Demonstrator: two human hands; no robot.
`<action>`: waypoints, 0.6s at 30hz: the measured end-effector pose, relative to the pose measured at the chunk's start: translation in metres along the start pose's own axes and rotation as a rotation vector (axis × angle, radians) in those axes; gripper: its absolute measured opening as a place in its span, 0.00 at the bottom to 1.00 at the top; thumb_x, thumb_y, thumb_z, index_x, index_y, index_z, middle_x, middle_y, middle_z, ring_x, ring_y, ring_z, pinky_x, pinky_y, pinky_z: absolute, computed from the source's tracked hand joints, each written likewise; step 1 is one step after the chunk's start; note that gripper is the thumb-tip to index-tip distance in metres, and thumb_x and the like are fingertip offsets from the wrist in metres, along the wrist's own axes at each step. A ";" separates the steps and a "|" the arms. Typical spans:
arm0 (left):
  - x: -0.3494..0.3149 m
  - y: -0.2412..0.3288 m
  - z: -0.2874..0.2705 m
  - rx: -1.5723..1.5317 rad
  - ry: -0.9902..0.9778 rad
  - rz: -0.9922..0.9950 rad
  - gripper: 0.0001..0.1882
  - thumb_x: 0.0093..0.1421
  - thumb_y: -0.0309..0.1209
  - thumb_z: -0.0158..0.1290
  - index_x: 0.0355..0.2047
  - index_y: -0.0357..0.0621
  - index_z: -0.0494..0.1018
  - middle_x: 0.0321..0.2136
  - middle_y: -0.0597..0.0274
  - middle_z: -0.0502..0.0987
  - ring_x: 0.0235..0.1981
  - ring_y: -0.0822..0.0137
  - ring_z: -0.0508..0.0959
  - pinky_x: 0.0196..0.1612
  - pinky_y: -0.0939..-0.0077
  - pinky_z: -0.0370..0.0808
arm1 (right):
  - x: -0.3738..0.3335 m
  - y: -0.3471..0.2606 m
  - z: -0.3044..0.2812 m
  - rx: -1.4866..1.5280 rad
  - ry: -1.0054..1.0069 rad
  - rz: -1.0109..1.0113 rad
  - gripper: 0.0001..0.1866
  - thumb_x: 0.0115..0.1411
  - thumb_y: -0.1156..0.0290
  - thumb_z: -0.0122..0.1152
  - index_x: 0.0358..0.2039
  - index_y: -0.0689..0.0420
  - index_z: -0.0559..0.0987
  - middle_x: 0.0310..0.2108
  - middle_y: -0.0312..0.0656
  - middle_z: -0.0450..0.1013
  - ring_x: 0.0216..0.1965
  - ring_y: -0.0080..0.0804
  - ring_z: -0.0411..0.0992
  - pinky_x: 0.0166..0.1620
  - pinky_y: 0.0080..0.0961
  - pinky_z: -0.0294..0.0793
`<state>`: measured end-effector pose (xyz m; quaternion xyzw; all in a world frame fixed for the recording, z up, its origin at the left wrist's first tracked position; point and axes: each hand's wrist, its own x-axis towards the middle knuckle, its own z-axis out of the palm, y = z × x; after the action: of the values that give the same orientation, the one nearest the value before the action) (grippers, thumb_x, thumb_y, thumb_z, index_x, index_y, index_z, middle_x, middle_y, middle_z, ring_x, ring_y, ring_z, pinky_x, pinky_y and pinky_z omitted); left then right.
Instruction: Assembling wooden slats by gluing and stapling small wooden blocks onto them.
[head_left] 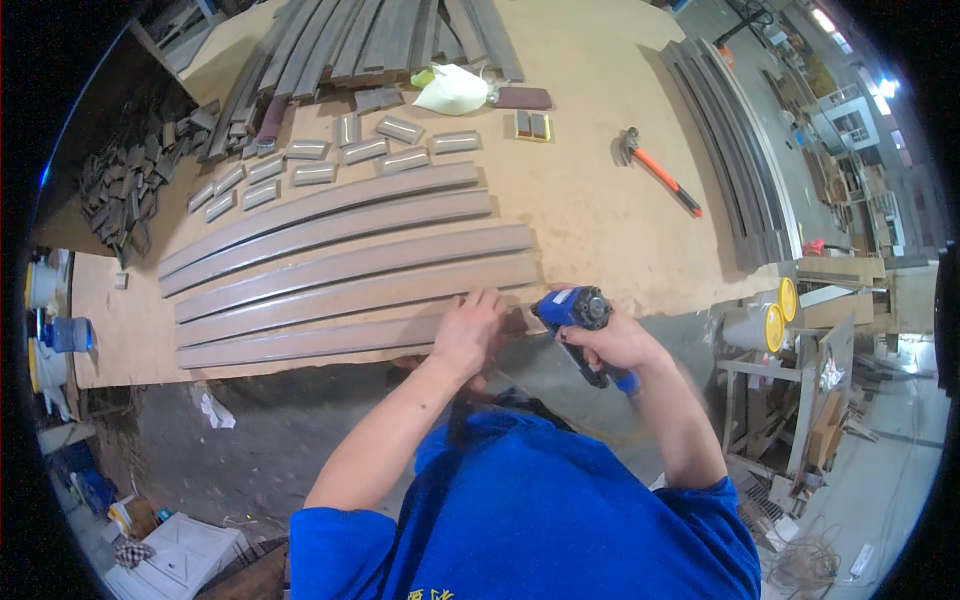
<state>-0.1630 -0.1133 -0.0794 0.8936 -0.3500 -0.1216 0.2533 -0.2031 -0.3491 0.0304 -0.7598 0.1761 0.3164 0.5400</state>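
My right hand (622, 342) is closed around the handle of a blue and black pneumatic nail gun (575, 312), held at the table's front edge. My left hand (470, 330) lies over the right end of the nearest grey-brown wooden strip (310, 343), fingers bent across it and the thumb side low by the edge. What lies under the palm is hidden. Beyond that strip, several similar wooden strips (360, 263) rest side by side, slightly fanned. The nail gun's nose points toward the strip ends; whether it touches one cannot be seen.
Short wooden blocks (365, 151) lie behind the strips, near a sanding block (532, 126) and a white cloth (452, 90). An orange-handled hammer (662, 175) rests to the right. Long strips are stacked at the back and along the right edge (715, 150). Offcuts (130, 190) pile at left.
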 end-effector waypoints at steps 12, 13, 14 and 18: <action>0.002 -0.003 0.005 0.041 0.010 -0.004 0.21 0.51 0.31 0.63 0.45 0.44 0.73 0.46 0.56 0.73 0.54 0.53 0.73 0.53 0.53 0.73 | -0.004 -0.010 0.005 -0.052 0.022 0.087 0.34 0.59 0.67 0.67 0.67 0.45 0.70 0.30 0.35 0.76 0.21 0.21 0.72 0.26 0.25 0.76; 0.002 -0.003 0.006 0.042 0.011 -0.001 0.21 0.51 0.31 0.63 0.45 0.44 0.73 0.46 0.56 0.73 0.54 0.53 0.73 0.53 0.53 0.73 | -0.004 -0.005 0.005 -0.051 0.025 0.085 0.34 0.59 0.67 0.67 0.67 0.45 0.70 0.30 0.35 0.76 0.21 0.21 0.72 0.26 0.25 0.76; 0.003 -0.003 0.008 0.080 0.016 0.011 0.22 0.50 0.32 0.64 0.45 0.43 0.73 0.46 0.56 0.73 0.54 0.53 0.73 0.52 0.53 0.74 | -0.007 0.005 0.005 -0.002 0.023 0.059 0.34 0.59 0.67 0.67 0.67 0.44 0.70 0.30 0.35 0.76 0.21 0.21 0.72 0.26 0.25 0.76; 0.003 0.000 0.009 0.164 0.034 0.000 0.25 0.49 0.34 0.66 0.47 0.43 0.74 0.48 0.55 0.74 0.55 0.55 0.75 0.52 0.55 0.76 | -0.020 0.010 0.011 0.042 -0.009 0.044 0.34 0.59 0.67 0.68 0.67 0.43 0.70 0.30 0.35 0.76 0.20 0.20 0.72 0.26 0.24 0.76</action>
<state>-0.1642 -0.1184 -0.0871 0.9134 -0.3543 -0.0770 0.1850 -0.2269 -0.3442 0.0344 -0.7428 0.1971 0.3278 0.5495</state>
